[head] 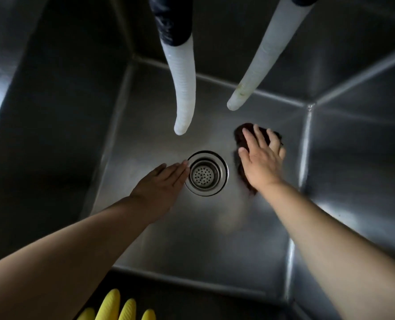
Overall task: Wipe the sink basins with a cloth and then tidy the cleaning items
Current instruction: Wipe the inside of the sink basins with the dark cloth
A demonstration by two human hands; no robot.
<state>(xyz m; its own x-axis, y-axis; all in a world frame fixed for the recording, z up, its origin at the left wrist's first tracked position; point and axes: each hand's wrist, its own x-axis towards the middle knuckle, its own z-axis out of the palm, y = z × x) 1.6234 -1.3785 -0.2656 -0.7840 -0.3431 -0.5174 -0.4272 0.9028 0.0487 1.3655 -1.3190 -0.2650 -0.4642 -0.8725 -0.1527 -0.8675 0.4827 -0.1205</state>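
I look down into a deep steel sink basin. My right hand lies flat with spread fingers on a dark brown cloth, pressing it against the basin floor to the right of the drain. My left hand rests flat on the basin floor, its fingertips touching the left rim of the round drain strainer. It holds nothing.
Two white ribbed hoses hang down from above into the basin, ending above the drain and the cloth. The fingers of a yellow rubber glove lie over the near rim. Steel walls enclose all sides.
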